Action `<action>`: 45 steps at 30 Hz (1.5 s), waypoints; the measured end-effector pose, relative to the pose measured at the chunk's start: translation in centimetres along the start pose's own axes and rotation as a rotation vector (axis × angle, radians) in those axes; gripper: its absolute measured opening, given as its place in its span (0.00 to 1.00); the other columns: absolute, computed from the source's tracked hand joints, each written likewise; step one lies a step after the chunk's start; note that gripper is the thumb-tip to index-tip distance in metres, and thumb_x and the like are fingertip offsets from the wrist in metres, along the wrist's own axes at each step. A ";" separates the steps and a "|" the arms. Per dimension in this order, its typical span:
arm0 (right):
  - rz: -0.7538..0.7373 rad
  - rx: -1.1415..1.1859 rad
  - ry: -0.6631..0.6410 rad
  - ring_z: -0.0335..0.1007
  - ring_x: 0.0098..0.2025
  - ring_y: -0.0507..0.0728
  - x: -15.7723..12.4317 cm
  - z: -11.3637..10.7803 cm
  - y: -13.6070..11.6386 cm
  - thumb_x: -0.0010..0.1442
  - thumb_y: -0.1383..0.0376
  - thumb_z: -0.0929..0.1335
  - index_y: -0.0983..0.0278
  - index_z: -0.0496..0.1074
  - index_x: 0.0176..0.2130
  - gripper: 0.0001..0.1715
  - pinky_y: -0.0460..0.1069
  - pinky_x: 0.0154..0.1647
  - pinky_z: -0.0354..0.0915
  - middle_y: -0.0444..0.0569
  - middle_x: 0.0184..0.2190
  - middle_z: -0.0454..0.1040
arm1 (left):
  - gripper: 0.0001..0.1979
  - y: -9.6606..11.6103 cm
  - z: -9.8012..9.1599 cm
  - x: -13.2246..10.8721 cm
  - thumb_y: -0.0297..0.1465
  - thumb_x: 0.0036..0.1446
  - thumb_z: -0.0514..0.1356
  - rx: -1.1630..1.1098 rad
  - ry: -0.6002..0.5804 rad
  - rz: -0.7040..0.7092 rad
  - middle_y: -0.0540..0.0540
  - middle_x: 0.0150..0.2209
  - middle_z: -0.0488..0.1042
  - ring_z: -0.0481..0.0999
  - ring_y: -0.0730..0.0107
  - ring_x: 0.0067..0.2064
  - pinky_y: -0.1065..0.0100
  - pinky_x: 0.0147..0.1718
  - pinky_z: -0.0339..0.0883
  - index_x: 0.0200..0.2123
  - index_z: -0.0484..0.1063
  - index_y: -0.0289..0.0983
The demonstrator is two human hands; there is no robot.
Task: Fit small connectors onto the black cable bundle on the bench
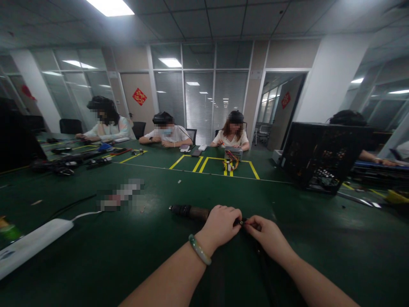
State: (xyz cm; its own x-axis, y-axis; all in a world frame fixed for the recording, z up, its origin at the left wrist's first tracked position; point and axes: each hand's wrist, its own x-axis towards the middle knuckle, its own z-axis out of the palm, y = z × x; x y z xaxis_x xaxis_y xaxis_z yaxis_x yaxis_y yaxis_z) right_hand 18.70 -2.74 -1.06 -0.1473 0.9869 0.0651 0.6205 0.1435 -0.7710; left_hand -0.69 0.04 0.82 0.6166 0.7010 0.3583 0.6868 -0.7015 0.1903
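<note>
The left hand's (223,221) grip was closed over the rear of a dark cylindrical tool (194,212), fingers curled down around its end. The right hand's (266,236) grip pinched a small dark piece (242,222) with a metallic glint, thumb and forefinger together, close beside the left fingertips; whether it was joined to the tool could not be told. The tool lay on the green surface (111,260), its narrow tip pointing left, its back part hidden under the left hand. A dark cord (259,252) stretched below the right hand toward the near side. A pale green bangle (200,250) circled the left wrist. Farther left, a white power strip (36,243) lay slanted, its lead (87,214) reaching a pixelated object (121,196). Ahead, a small white chip (179,181) lay short of the yellow tape lines (254,169). Beyond, a grey box (234,151) with coloured wires (232,161) stood before one seated person (245,140), two more people (180,135) to the left. A black case (322,157) stood at right; dark cables (64,164) were heaped at left.
</note>
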 end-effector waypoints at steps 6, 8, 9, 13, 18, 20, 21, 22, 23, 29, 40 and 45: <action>0.002 0.003 -0.011 0.73 0.35 0.57 0.0 0.0 0.3 0.60 0.58 0.66 0.60 0.75 0.38 0.11 0.47 0.32 0.64 0.45 0.34 0.78 | 0.06 -0.4 0.1 0.0 0.33 0.58 0.59 -0.002 -0.023 0.018 0.50 0.39 0.73 0.72 0.65 0.42 0.64 0.42 0.62 0.39 0.69 0.41; -0.003 0.006 -0.012 0.73 0.35 0.57 0.1 0.1 0.5 0.60 0.58 0.66 0.60 0.74 0.38 0.11 0.47 0.32 0.64 0.45 0.34 0.78 | 0.05 -0.5 0.0 0.0 0.33 0.58 0.59 -0.010 -0.013 0.029 0.51 0.38 0.73 0.72 0.66 0.42 0.64 0.42 0.62 0.39 0.69 0.41; -0.004 0.006 -0.012 0.73 0.35 0.57 0.1 0.1 0.6 0.60 0.58 0.66 0.60 0.74 0.38 0.11 0.47 0.32 0.64 0.45 0.34 0.77 | 0.05 -0.5 0.0 0.0 0.33 0.58 0.59 -0.012 -0.009 0.031 0.51 0.38 0.73 0.72 0.66 0.41 0.64 0.42 0.62 0.39 0.69 0.41; -0.004 0.013 -0.013 0.73 0.34 0.57 0.2 0.2 0.9 0.60 0.58 0.66 0.60 0.74 0.38 0.11 0.47 0.32 0.64 0.45 0.33 0.77 | 0.06 -0.5 -0.1 0.0 0.34 0.58 0.58 -0.007 -0.013 0.036 0.49 0.38 0.73 0.72 0.65 0.42 0.65 0.43 0.62 0.39 0.70 0.40; 0.020 0.025 -0.011 0.73 0.35 0.56 0.2 0.1 1.0 0.61 0.58 0.65 0.60 0.74 0.39 0.11 0.47 0.33 0.64 0.45 0.34 0.77 | 0.05 -0.6 0.1 0.1 0.33 0.58 0.59 -0.015 -0.004 0.036 0.50 0.38 0.73 0.72 0.65 0.42 0.64 0.43 0.61 0.39 0.70 0.41; 0.022 0.023 -0.016 0.73 0.35 0.56 0.1 0.1 0.9 0.61 0.58 0.65 0.60 0.74 0.39 0.11 0.46 0.33 0.64 0.45 0.35 0.77 | 0.05 -0.7 0.2 0.0 0.33 0.58 0.59 -0.016 0.004 0.037 0.51 0.38 0.73 0.72 0.65 0.42 0.64 0.43 0.61 0.39 0.70 0.41; 0.019 0.018 -0.014 0.73 0.35 0.56 0.1 0.1 0.9 0.61 0.58 0.65 0.60 0.74 0.39 0.11 0.46 0.33 0.64 0.45 0.35 0.77 | 0.05 -0.7 0.3 0.0 0.33 0.58 0.59 -0.016 0.006 0.037 0.51 0.38 0.73 0.72 0.66 0.42 0.64 0.43 0.61 0.38 0.69 0.41; 0.014 0.013 -0.011 0.73 0.35 0.56 0.1 0.1 0.9 0.61 0.58 0.65 0.60 0.74 0.39 0.11 0.46 0.32 0.64 0.45 0.34 0.77 | 0.05 -0.7 0.3 0.0 0.33 0.58 0.60 -0.016 0.009 0.037 0.52 0.38 0.73 0.72 0.66 0.41 0.64 0.42 0.61 0.38 0.69 0.41; 0.010 0.008 -0.004 0.73 0.35 0.56 0.1 0.1 0.9 0.61 0.58 0.65 0.60 0.74 0.38 0.10 0.46 0.32 0.64 0.44 0.34 0.77 | 0.04 -0.7 0.3 0.0 0.32 0.57 0.60 -0.018 0.009 0.038 0.52 0.38 0.73 0.71 0.66 0.41 0.64 0.42 0.61 0.38 0.69 0.41; 0.010 -0.003 0.004 0.73 0.35 0.56 0.0 0.1 0.6 0.61 0.59 0.65 0.60 0.74 0.38 0.10 0.47 0.33 0.64 0.44 0.34 0.77 | 0.03 -0.5 0.1 0.0 0.31 0.58 0.59 -0.036 0.000 0.045 0.50 0.38 0.73 0.71 0.66 0.41 0.64 0.42 0.61 0.37 0.70 0.40; -0.001 0.020 -0.009 0.73 0.35 0.56 0.2 0.3 1.3 0.61 0.58 0.65 0.60 0.73 0.39 0.11 0.46 0.33 0.64 0.44 0.35 0.76 | 0.08 -0.6 0.3 0.0 0.37 0.56 0.61 -0.039 0.014 0.034 0.50 0.38 0.73 0.71 0.64 0.42 0.64 0.42 0.61 0.38 0.70 0.40; -0.001 0.025 0.012 0.72 0.33 0.55 0.1 0.3 0.6 0.61 0.58 0.66 0.61 0.73 0.37 0.10 0.46 0.31 0.63 0.43 0.31 0.76 | 0.10 -0.7 0.6 0.1 0.38 0.56 0.62 -0.023 0.024 0.011 0.50 0.37 0.73 0.72 0.64 0.41 0.64 0.41 0.61 0.39 0.69 0.40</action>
State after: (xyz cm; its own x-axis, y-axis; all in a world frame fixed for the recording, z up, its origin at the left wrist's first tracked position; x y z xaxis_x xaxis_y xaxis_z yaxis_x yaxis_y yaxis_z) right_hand 18.81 -2.59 -1.66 -0.1386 0.9877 0.0730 0.6012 0.1424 -0.7863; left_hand -0.90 0.66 0.15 0.6142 0.6901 0.3827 0.6709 -0.7120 0.2072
